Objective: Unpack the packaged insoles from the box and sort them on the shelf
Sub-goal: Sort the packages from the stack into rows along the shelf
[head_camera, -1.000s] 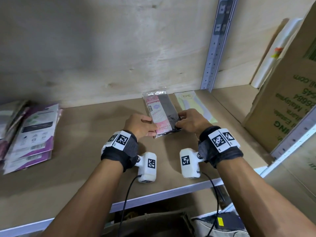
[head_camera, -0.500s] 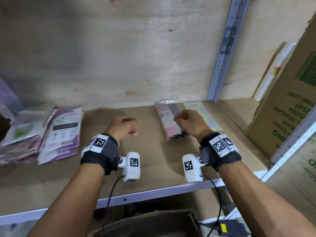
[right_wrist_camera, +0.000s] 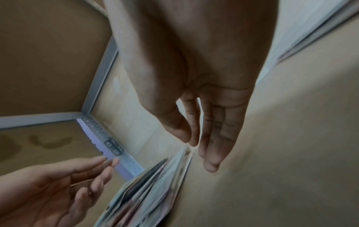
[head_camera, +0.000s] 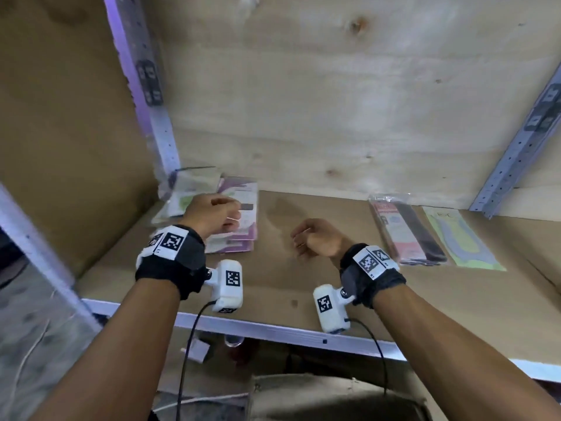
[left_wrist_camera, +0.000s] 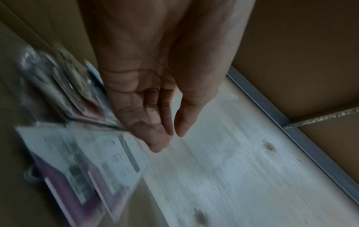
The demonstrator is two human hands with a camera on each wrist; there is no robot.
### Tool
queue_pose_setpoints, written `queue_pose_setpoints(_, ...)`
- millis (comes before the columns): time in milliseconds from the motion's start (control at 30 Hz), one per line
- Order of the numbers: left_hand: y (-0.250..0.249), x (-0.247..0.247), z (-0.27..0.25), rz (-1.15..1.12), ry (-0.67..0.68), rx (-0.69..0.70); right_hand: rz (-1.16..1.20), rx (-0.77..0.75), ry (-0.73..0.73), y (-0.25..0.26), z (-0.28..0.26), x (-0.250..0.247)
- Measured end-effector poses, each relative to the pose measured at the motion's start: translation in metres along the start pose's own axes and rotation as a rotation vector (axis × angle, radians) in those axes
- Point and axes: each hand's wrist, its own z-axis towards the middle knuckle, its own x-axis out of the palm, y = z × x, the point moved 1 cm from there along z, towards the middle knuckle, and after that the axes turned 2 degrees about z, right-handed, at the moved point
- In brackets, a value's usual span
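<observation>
Both hands are empty over the brown shelf board (head_camera: 303,287). My left hand (head_camera: 232,215) hovers with relaxed fingers above a stack of purple-and-white insole packs (head_camera: 243,238) in the shelf's back left corner; the left wrist view shows the left hand (left_wrist_camera: 169,138) just over that stack (left_wrist_camera: 87,161). My right hand (head_camera: 299,241) hangs loosely over bare board in the middle, fingers straight in the right wrist view (right_wrist_camera: 200,147). A pink-and-black insole pack (head_camera: 406,232) lies flat to its right, with a yellow-green pack (head_camera: 461,241) beside it.
Grey perforated uprights (head_camera: 142,86) (head_camera: 522,147) frame the plywood back wall. A cardboard panel (head_camera: 76,147) closes the left side. The shelf's white front rail (head_camera: 273,329) runs below my wrists. A cardboard box (head_camera: 334,396) sits under the shelf.
Both hands let go of the pink-and-black pack and moved left. My left hand has reached the purple stack. The head view has swung left.
</observation>
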Motion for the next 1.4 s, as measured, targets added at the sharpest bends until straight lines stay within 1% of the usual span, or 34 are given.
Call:
queue_pose_setpoints(133, -0.002, -0.021, -0.002, 0.004, -0.032, -0.004, 0.066, 0.091, 0.061, 0.024, 0.028, 0.04)
queue_pose_setpoints(233, -0.003, -0.03, -0.002, 0.017, -0.037, 0.004, 0.083, 0.128, 0.062, 0.037, 0.045, 0.06)
queue_pose_setpoints(367, -0.005, -0.038, -0.003, 0.024, -0.033, -0.009, 0.068, 0.156, 0.084, 0.042, 0.057, 0.075)
queue_pose_setpoints(467, -0.006, -0.039, -0.003, 0.007, -0.044, -0.029, 0.073, 0.144, 0.098, 0.039, 0.057, 0.075)
queue_pose_setpoints(600, -0.004, -0.033, -0.005, -0.066, -0.045, -0.122, 0.139, 0.08, 0.064, 0.032, 0.041, 0.048)
queue_pose_setpoints(700, 0.003, -0.019, -0.004, -0.129, 0.002, -0.18, 0.199, 0.005, 0.026, 0.02, 0.017, 0.014)
queue_pose_setpoints(800, 0.009, -0.002, -0.004, -0.167, 0.131, -0.205, 0.211, -0.059, 0.02, 0.013, -0.011, -0.014)
queue_pose_setpoints(867, 0.01, 0.017, -0.006, -0.205, 0.255, -0.215, 0.21, -0.115, -0.02, 0.007, -0.033, -0.035)
queue_pose_setpoints(933, 0.009, 0.033, -0.01, -0.291, 0.345, -0.218, 0.16, -0.175, -0.071, 0.002, -0.05, -0.052)
queue_pose_setpoints(1033, 0.005, 0.06, -0.012, -0.465, 0.465, -0.207, -0.009, -0.258, -0.143, -0.003, -0.07, -0.07)
queue_pose_setpoints(1100, 0.002, 0.074, -0.01, -0.557, 0.504, -0.229, -0.145, -0.323, -0.187, -0.005, -0.079, -0.079)
queue_pose_setpoints(1167, 0.001, 0.088, -0.009, -0.649, 0.496, -0.256, -0.273, -0.383, -0.204, -0.009, -0.087, -0.086)
queue_pose_setpoints(1233, 0.004, 0.099, -0.009, -0.688, 0.39, -0.263, -0.362, -0.395, -0.175, -0.015, -0.091, -0.093)
queue_pose_setpoints(1267, 0.006, 0.104, -0.008, -0.676, 0.331, -0.255, -0.383, -0.387, -0.158, -0.019, -0.093, -0.096)
queue_pose_setpoints(1300, 0.008, 0.109, -0.008, -0.654, 0.3, -0.237, -0.373, -0.38, -0.159, -0.023, -0.093, -0.098)
queue_pose_setpoints(1333, 0.01, 0.114, -0.008, -0.62, 0.298, -0.216, -0.343, -0.38, -0.189, -0.027, -0.094, -0.102)
queue_pose_setpoints(1400, 0.012, 0.124, -0.008, -0.535, 0.342, -0.176, -0.297, -0.415, -0.297, -0.035, -0.091, -0.112)
